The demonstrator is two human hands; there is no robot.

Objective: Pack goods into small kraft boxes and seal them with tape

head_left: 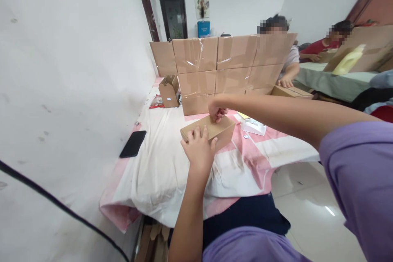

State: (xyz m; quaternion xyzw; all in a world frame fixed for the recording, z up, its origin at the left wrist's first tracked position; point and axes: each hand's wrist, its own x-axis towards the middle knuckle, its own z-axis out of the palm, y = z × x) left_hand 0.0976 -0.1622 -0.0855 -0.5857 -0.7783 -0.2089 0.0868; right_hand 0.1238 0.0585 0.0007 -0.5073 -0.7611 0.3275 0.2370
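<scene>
A closed brown cardboard box (223,136) lies slantwise on the cloth-covered table (162,155). My left hand (199,143) rests on its near left part, fingers spread over the lid and the thumb by the front edge. Reaching across from the right, my right hand (218,109) is at the far edge of the lid with its fingers curled in. Whatever those fingers may pinch is hidden. To the right of the box are a white tray-like piece (253,127) and a small white label-like square (246,136).
Taped cardboard boxes (196,59) form a wall behind the work. An open carton (169,92) stands back left, a black phone (133,144) near the left edge. Beyond the wall, a person's hand (286,82) touches another box (291,92); another person sits farther right.
</scene>
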